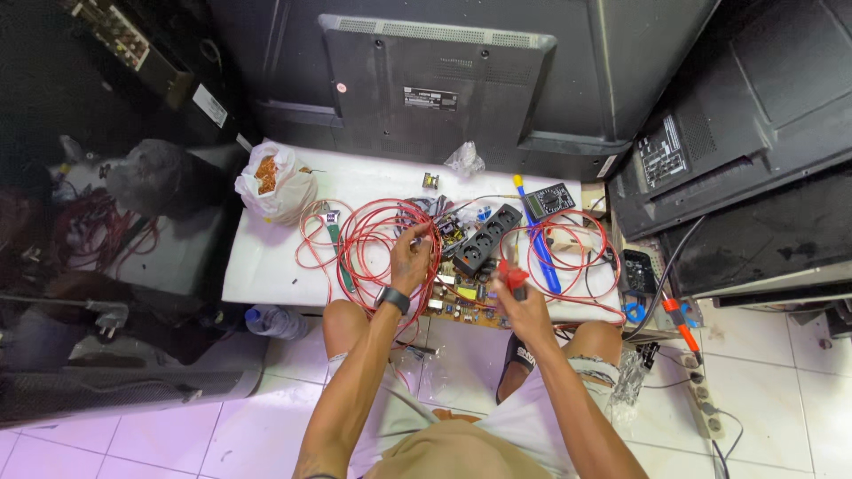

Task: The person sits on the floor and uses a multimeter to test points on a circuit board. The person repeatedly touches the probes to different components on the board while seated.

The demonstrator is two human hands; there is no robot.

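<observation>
White low table (266,257), circuit board (461,297) between hands, right hand (522,297) clamped on red tool (512,275), left hand (410,257) seemingly pinching wire (373,235).

My left hand (410,257) covers part of the circuit board (461,300), whose components are too small to tell apart, my right hand (519,297) hides most of the red-handled tool (510,273), and the bottom edge crops my torso.

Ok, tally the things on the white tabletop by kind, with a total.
Circuit board: 1
Black power strip: 1
Multimeter: 1
Blue-handled tool: 1
Filled plastic bag: 1
Red wire tangles: 2
Total: 7
</observation>
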